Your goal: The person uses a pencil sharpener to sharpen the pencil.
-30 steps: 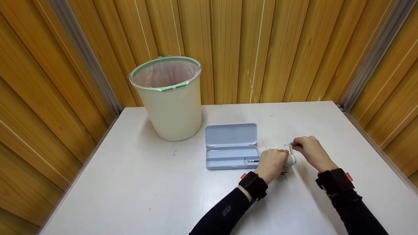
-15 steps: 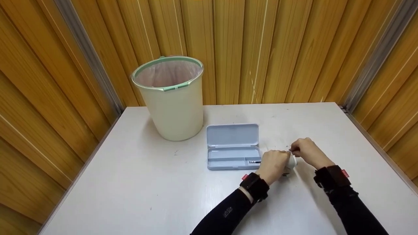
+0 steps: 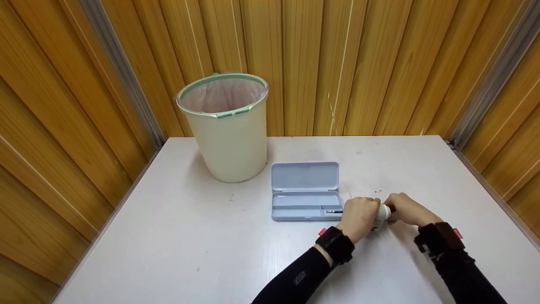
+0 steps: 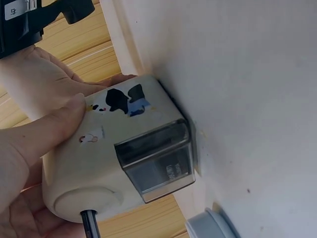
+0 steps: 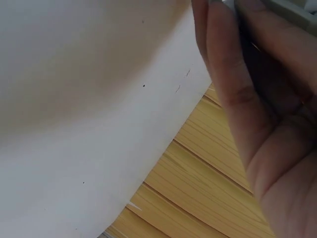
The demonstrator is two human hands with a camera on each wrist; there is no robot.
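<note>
A cream crank pencil sharpener [image 4: 99,158] with cartoon stickers and a see-through shavings drawer [image 4: 158,161] stands on the table. My left hand [image 3: 360,215] grips its body, hiding most of it from the head view. A dark pencil [image 4: 90,224] sticks out of its round front. At the sharpener's right end, my right hand [image 3: 407,210] pinches the crank handle, which its fingers mostly hide. Left of the hands lies an opened light-blue pencil case [image 3: 304,176], with a dark pencil-like stick [image 3: 334,211] in its small right compartment.
A cream bin [image 3: 230,143] with a green rim and a plastic liner stands at the back left of the white table [image 3: 168,236]. Wood-patterned walls [image 3: 303,67] enclose the back and sides. Small dark specks dot the tabletop.
My right hand has circled at the sharpener's end and is now lower, with the crank. My left hand keeps its grip. The whole head view has shifted slightly.
</note>
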